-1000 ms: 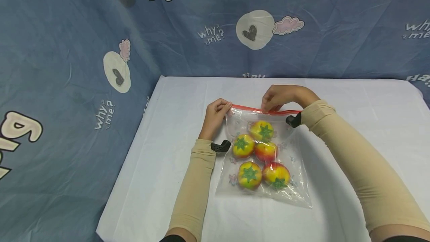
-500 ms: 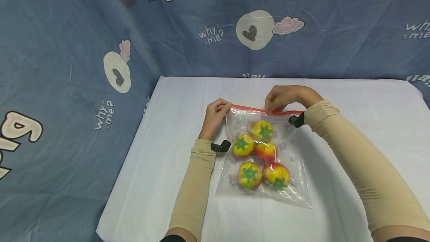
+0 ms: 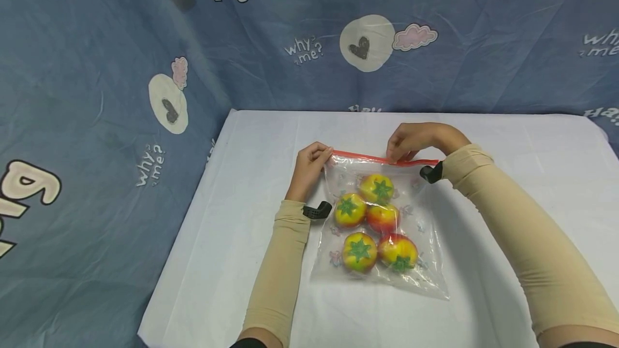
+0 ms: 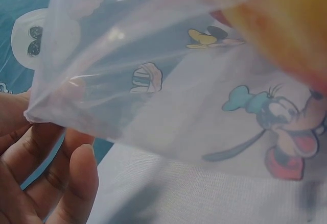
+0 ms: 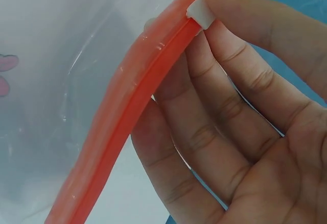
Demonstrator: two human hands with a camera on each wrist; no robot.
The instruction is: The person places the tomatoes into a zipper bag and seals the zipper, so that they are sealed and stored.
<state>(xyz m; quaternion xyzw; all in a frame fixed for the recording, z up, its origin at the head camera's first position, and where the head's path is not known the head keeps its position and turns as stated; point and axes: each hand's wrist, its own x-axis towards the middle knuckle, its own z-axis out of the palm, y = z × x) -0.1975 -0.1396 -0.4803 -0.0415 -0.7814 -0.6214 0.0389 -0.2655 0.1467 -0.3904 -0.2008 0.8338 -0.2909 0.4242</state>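
Note:
A clear zip bag (image 3: 423, 278) with printed cartoon figures lies on the white-covered table, its red zip strip (image 5: 115, 106) along the far edge. Inside it are several round yellow-and-red fruits (image 3: 359, 252) with green star-shaped leaf tops. My left hand (image 3: 308, 171) pinches the bag's top left corner; the left wrist view shows that corner (image 4: 46, 109) between thumb and finger. At the zip, right of its middle, my right hand (image 3: 423, 137) pinches a small white slider (image 5: 202, 13) between thumb and forefinger. The other right fingers lie curved behind the strip.
The white tablecloth (image 3: 227, 219) spreads on both sides of the bag. A blue printed curtain (image 3: 271, 15) hangs behind and to the left of the table. Small black devices (image 3: 317, 210) sit at both wrists, over beige sleeves (image 3: 275, 273).
My right hand has slid a little to the right along the red zip strip, with the slider in its pinch. The left hand, the bag and the fruits have stayed in place.

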